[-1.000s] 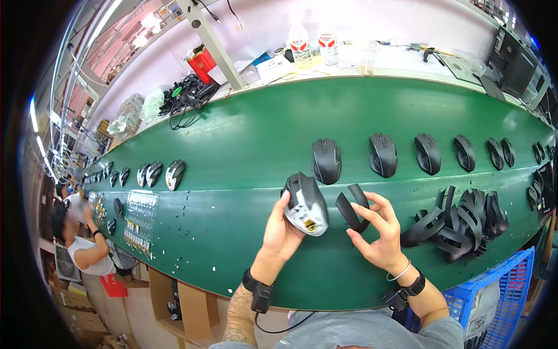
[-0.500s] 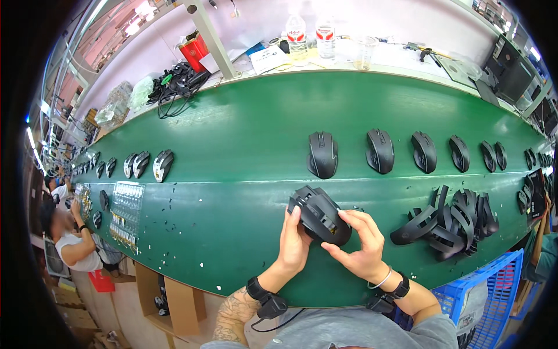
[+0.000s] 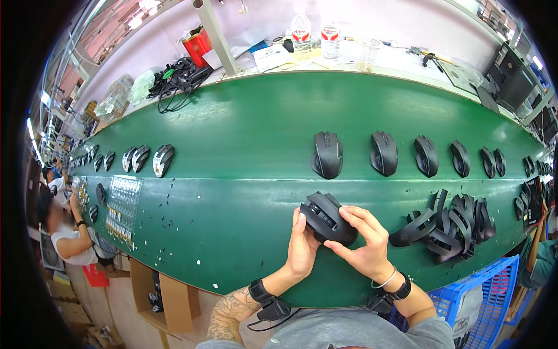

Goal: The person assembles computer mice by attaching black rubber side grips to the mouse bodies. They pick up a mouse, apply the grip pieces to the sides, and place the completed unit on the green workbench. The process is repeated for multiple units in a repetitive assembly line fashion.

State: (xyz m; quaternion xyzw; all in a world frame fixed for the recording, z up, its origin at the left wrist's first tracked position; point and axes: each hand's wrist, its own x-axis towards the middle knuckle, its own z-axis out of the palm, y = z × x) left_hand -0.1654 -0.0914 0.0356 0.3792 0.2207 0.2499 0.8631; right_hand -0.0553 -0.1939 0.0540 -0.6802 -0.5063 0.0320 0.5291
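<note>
Now the left hand (image 3: 301, 249) and right hand (image 3: 367, 245) clasp a mouse (image 3: 328, 218) between them over the bench (image 3: 250, 232), its cover (image 3: 345, 231) apparently on, seating unclear, while black mice (image 3: 383, 153) beyond look complete, silver-sided mice (image 3: 163, 160) lie uncovered leftward, and loose covers (image 3: 456, 230) heap rightward!

One contoured black plastic computer mouse (image 3: 336, 224), held near centre between left hand (image 3: 302, 251) and right hand (image 3: 369, 245). Heaped curved black plastic strips (image 3: 450, 231), to the right. Row of black plastic mice (image 3: 328, 156), beyond the hands, extending right. Silver-and-black mice (image 3: 163, 160), left. One long green worktable (image 3: 244, 227), beneath. One blue plastic lattice crate (image 3: 501, 286), near right.
</note>
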